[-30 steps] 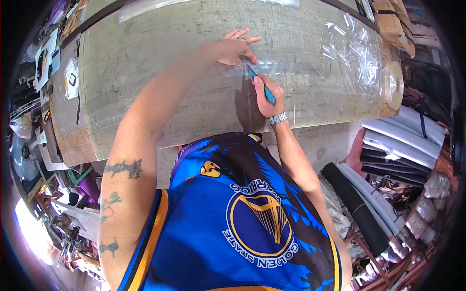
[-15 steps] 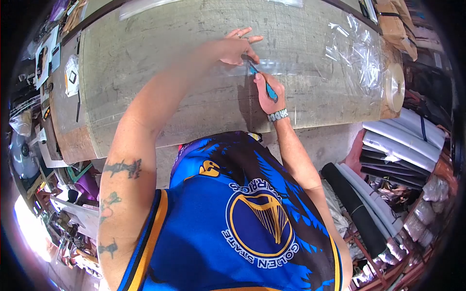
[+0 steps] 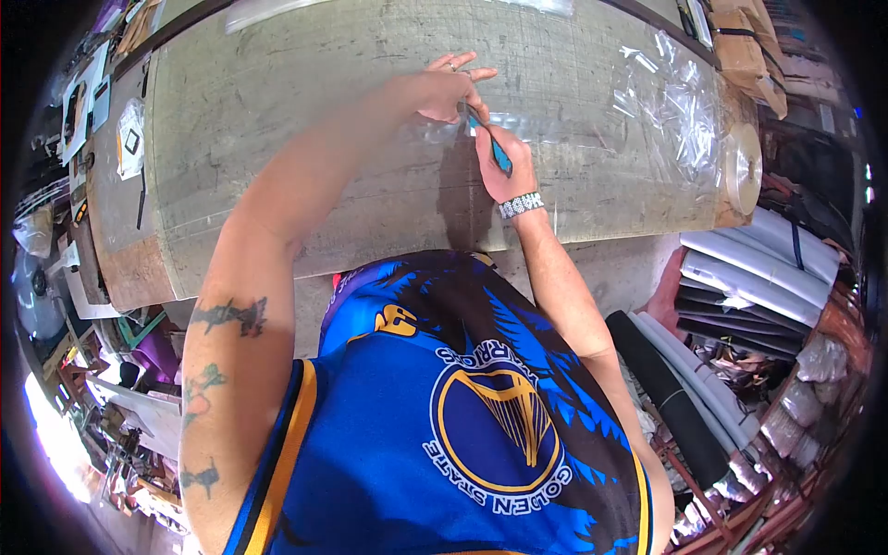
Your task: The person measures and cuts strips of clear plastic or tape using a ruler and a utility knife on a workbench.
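Observation:
My right hand [image 3: 509,174] is closed round a blue utility knife [image 3: 500,155], its front end pointing away from me. The knife's tip is beside the fingers of my left hand [image 3: 451,91], over a strip of clear plastic [image 3: 546,127] that lies across the worktable [image 3: 314,199]. My left hand rests palm down on the far side of the strip, with some fingers stretched out and others bent toward the knife. The blade itself is too small to make out.
Crumpled clear plastic scraps [image 3: 680,111] lie on the right of the table, near a tape roll [image 3: 743,168]. A cardboard box [image 3: 745,55] sits beyond. Dark and white material rolls [image 3: 671,402] stand at the lower right. Papers [image 3: 132,139] lie at the left.
My right hand has shifted slightly forward and left with the knife, which is now turned steeper. My left hand has stayed nearly in place. The whole view has moved a little.

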`<state>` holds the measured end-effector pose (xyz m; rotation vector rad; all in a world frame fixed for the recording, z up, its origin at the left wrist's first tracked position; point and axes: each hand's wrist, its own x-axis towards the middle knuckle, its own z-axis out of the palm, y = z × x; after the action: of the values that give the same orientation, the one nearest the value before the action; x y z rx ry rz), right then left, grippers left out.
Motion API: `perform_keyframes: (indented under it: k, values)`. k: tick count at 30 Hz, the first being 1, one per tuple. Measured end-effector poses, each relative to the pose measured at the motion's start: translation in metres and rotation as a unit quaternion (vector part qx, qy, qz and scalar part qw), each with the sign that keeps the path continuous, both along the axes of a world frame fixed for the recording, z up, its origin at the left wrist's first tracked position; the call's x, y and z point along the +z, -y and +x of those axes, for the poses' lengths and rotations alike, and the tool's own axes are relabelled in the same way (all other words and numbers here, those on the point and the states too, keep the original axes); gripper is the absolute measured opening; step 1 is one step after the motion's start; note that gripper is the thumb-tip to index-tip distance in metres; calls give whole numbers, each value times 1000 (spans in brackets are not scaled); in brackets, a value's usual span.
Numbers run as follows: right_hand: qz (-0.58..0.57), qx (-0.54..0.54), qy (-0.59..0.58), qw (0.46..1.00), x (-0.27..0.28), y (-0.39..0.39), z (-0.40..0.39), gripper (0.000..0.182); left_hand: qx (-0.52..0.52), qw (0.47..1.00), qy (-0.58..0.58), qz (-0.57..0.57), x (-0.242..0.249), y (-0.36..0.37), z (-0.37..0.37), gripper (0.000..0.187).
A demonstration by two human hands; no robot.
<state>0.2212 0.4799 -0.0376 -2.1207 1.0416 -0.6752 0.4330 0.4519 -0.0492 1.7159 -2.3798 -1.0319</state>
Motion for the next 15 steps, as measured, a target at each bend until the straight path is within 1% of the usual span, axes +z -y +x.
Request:
perform_keyframes:
  k: [4, 7, 8, 11, 12, 15]
  values:
    - [41, 3, -71, 997, 17, -17, -10, 23, -3, 1000, -7, -5, -7, -1, 2, 64]
    - [97, 3, -102, 990, 24, -36, -26, 25, -4, 1000, -1, 5, -6, 2, 0, 67]
    - [101, -5, -96, 990, 23, -40, -30, 27, -6, 1000, -3, 7, -6, 2, 1, 68]
    - [200, -5, -106, 974, 25, -42, -50, 29, -14, 1000, -9, 20, -6, 2, 1, 71]
    - [281, -15, -87, 956, 39, -42, -55, 35, -16, 1000, -8, 24, -5, 3, 2, 73]
    - [341, -118, 86, 928, 25, -35, -86, 40, -23, 1000, 1, -1, -7, 0, 1, 76]
